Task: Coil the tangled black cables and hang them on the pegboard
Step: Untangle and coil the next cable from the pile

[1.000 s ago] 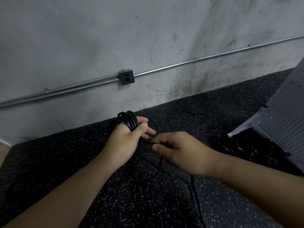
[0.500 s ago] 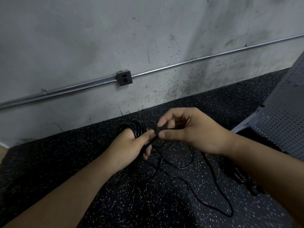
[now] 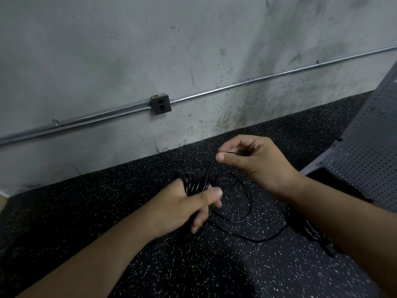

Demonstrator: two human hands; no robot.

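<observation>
Two fingers of the right hand, thumb and forefinger, pinch the free strand of a black cable. They hold it lifted just above and to the right of the coil, probably so the next turn can be laid on without a kink. The left hand serves as the former. The loops are wound round it, its fingers curl on them, and the thumb clamps them from the near side so they cannot spring apart. Below the hands, the unwound slack trails in loose curves on the speckled floor. More black cables lie partly hidden under the right forearm, near the foot of the pegboard leaning at the right edge. Nothing visibly hangs on it.
</observation>
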